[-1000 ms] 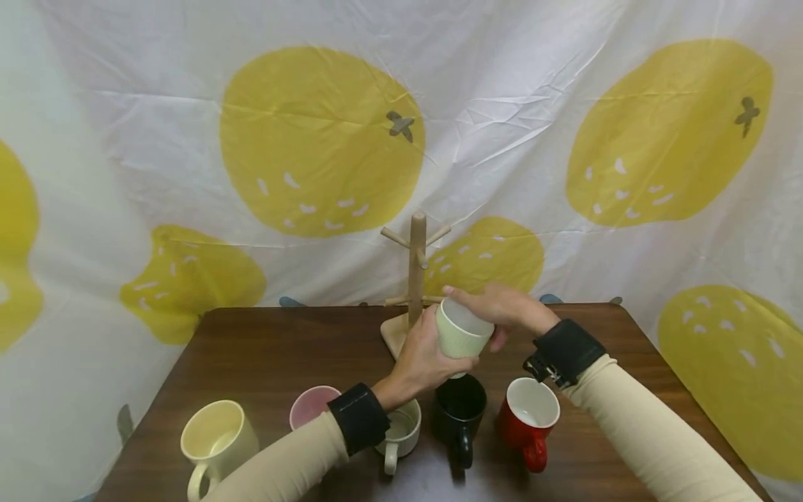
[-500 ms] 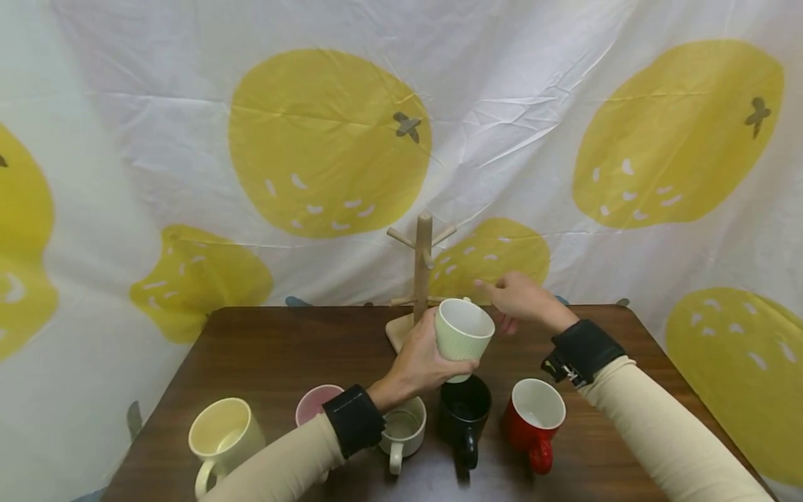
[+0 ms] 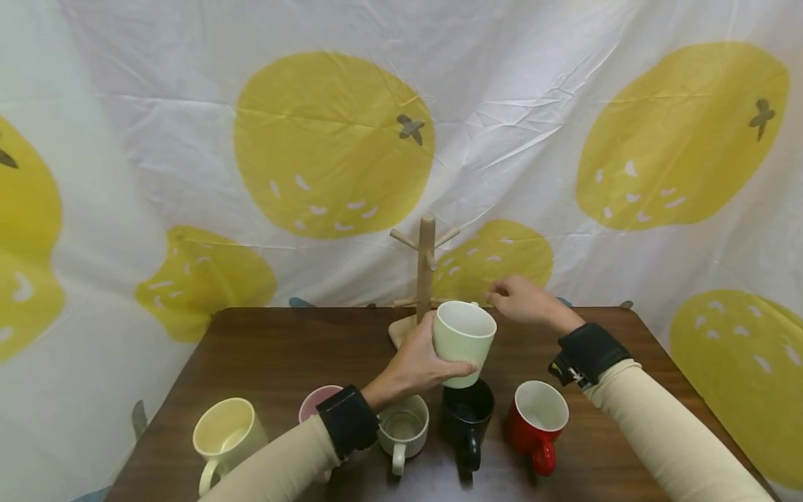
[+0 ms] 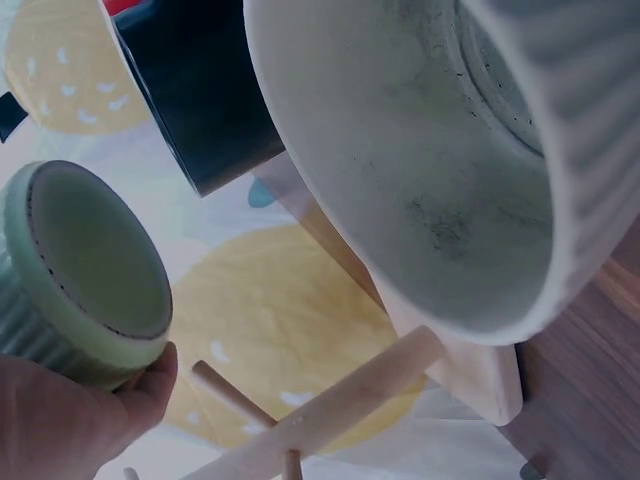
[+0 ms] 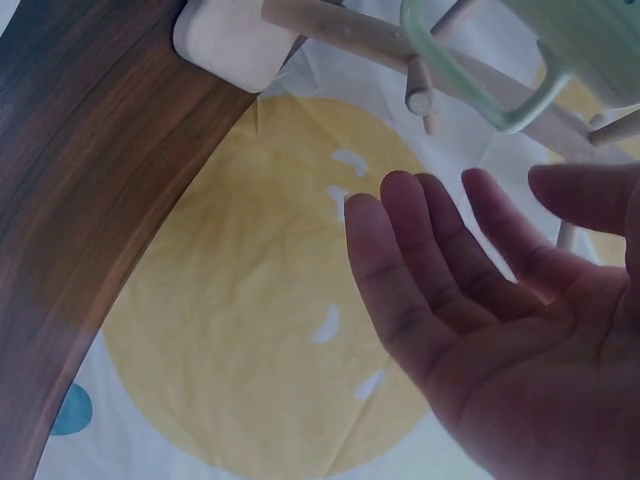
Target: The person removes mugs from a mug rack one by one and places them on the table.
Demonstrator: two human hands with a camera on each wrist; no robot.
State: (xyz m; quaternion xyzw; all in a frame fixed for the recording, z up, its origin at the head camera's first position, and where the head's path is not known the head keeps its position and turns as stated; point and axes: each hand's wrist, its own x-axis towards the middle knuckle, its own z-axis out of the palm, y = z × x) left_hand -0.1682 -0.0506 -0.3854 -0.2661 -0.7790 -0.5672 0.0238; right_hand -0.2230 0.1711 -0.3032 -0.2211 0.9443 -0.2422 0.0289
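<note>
My left hand (image 3: 414, 364) grips a pale green ribbed mug (image 3: 463, 354) by its side, thumb across the front, its white inside facing up toward me. It hangs tilted over the table, overlapping the black mug (image 3: 467, 422) in the head view. In the left wrist view the green mug's underside (image 4: 105, 250) shows. Its handle (image 5: 515, 110) points to the far side, as the right wrist view shows. My right hand (image 3: 527, 305) hovers just right of that handle, fingers loosely bent and holding nothing. Behind the held mug stands a wooden mug tree (image 3: 426, 268), with bare pegs in sight.
Along the front of the brown table (image 3: 301, 335) stand a yellow mug (image 3: 228, 436), a pink mug (image 3: 318, 399) partly behind my left sleeve, a grey-white ribbed mug (image 3: 404, 427) and a red mug (image 3: 536, 425). A lemon-print cloth (image 3: 489, 174) hangs behind.
My right hand has come away from the green mug's rim and moved slightly right. The left hand keeps its grip, and the mug is now tipped more upright.
</note>
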